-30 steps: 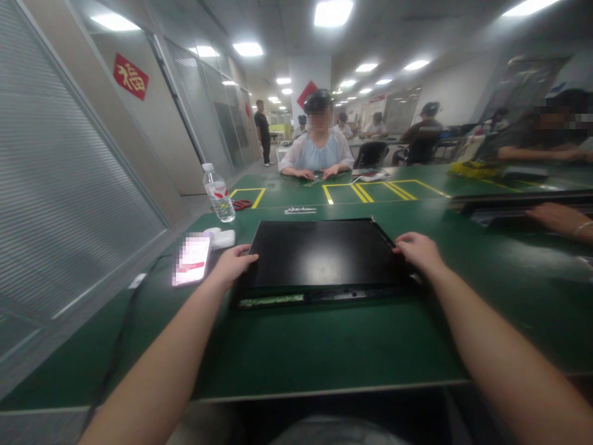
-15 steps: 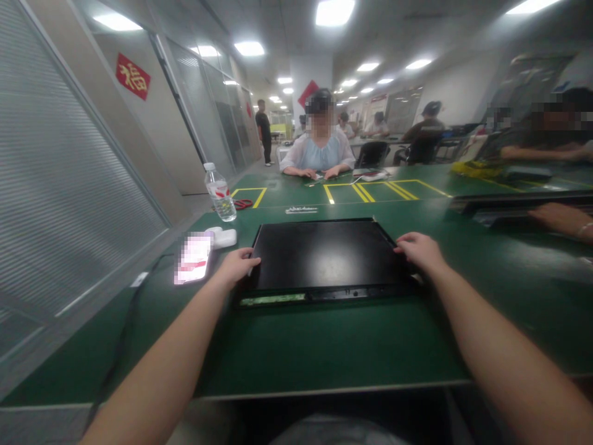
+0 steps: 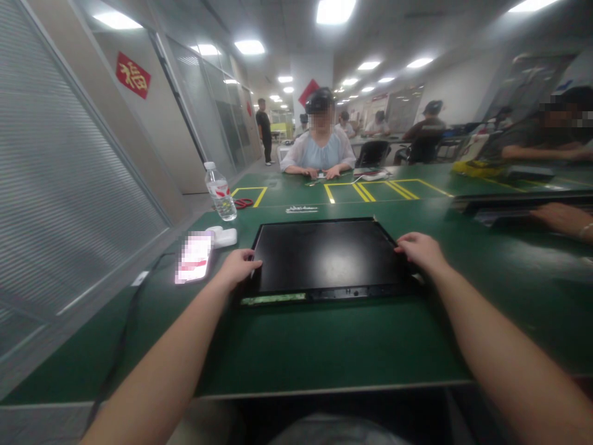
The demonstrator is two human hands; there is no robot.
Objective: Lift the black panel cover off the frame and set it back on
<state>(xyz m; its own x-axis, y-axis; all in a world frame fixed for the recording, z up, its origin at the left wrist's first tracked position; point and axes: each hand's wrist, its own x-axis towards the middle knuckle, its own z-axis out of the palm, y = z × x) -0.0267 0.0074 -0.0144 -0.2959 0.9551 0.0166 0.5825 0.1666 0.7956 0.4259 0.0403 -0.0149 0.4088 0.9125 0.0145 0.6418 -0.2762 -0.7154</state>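
Note:
A black flat display panel [image 3: 319,253] lies screen up on the green table in front of me. Along its near edge runs a narrow strip, with a green circuit board [image 3: 273,299] showing at the left part. My left hand [image 3: 239,268] is closed on the panel's left edge, thumb on top and fingers mostly hidden below. At the right edge, my right hand [image 3: 421,250] pinches the rim between thumb and fingers.
Left of the panel are a lit phone [image 3: 194,256], a white case [image 3: 223,237], a water bottle [image 3: 220,193] and red-handled scissors [image 3: 243,203]. Small white pieces [image 3: 301,209] lie beyond it. At right, another person's hand [image 3: 563,221] is beside a dark panel [image 3: 523,203]. Someone sits opposite.
Both my hands stay on the panel's side edges, and the panel has hardly moved. The person opposite has shifted their hands and head slightly.

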